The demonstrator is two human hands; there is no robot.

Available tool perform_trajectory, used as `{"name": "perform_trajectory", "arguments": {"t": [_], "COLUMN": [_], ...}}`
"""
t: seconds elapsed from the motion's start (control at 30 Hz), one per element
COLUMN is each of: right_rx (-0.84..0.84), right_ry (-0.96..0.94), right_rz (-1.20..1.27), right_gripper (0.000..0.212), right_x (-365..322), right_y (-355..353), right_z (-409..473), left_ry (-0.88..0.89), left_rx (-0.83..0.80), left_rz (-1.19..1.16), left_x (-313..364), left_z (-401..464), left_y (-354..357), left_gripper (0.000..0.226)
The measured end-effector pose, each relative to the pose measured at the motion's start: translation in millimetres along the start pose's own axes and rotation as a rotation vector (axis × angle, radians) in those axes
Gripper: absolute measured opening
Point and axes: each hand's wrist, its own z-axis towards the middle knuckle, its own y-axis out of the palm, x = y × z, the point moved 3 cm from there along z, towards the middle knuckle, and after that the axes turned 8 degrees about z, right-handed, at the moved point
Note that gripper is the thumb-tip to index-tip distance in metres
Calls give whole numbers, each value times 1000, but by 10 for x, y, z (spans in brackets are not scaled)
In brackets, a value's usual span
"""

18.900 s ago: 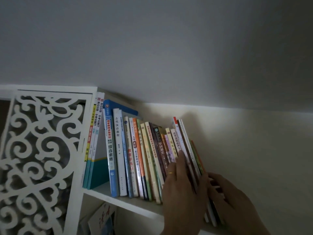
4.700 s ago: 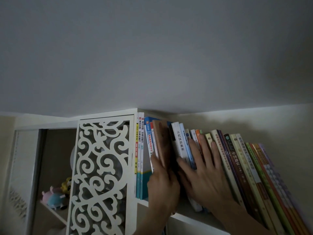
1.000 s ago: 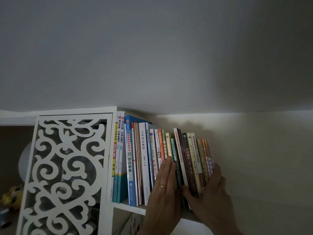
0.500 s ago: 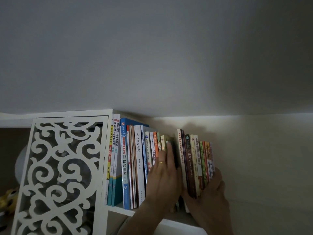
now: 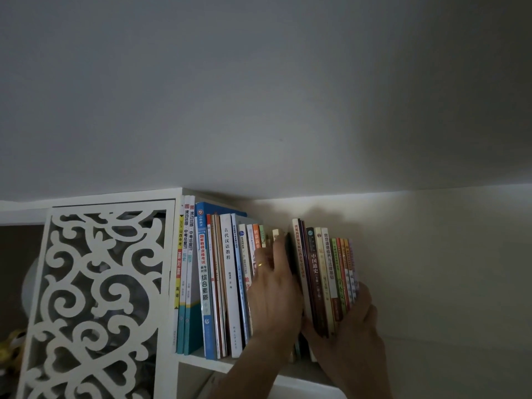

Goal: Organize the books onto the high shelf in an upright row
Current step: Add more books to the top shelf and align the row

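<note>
A: Item one, the row of upright paperback books with coloured spines?

B: Standing on the white high shelf board, left end hard against the white upright panel beside the white carved scrollwork screen. The row is split: a left block from the yellow-and-teal spines to the orange one, then a dark gap, then a right block.

A: Item two, the right block?

B: Dark brown, cream, green and orange spines, near upright, top edges leaning slightly left. Beyond its right edge, bare shelf and cream wall; open room there.

A: Left hand?

B: Fingers straight and together, slid edgewise into the gap between the blocks, palm flat against the left block's last books. A gold ring on one finger. Somewhat blurred.

A: Right hand?

B: Wrapped round the lower end of the right block, thumb side at its left face, fingers curled over the outer right cover, gripping the bundle.

A: Overhead?

B: Grey ceiling, close above the tallest blue book at the left; more clearance over the shorter right-hand spines.
</note>
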Motion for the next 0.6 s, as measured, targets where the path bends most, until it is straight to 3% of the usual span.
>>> {"name": "perform_trajectory", "arguments": {"t": [0.1, 0.17, 0.27, 0.43, 0.6], "right_rx": [-7, -13, -40, -53, -49], "right_ry": [-4, -11, -11, 10, -12], "right_rz": [12, 15, 16, 25, 19], "right_gripper": [127, 129, 131, 126, 121], "right_x": [2, -9, -25, -2, 17], "right_y": [4, -7, -24, -32, -32], "right_z": [0, 3, 0, 3, 15], "left_ry": [-21, -33, -7, -41, -59], "left_rx": [-1, -26, -177, -298, -117], "left_rz": [-59, 1, 120, 69, -63], "left_x": [15, -14, 7, 47, -84], "left_z": [-81, -97, -109, -72, -384], "left_y": [16, 58, 61, -107, -444], "left_gripper": [69, 61, 51, 64, 48]}}
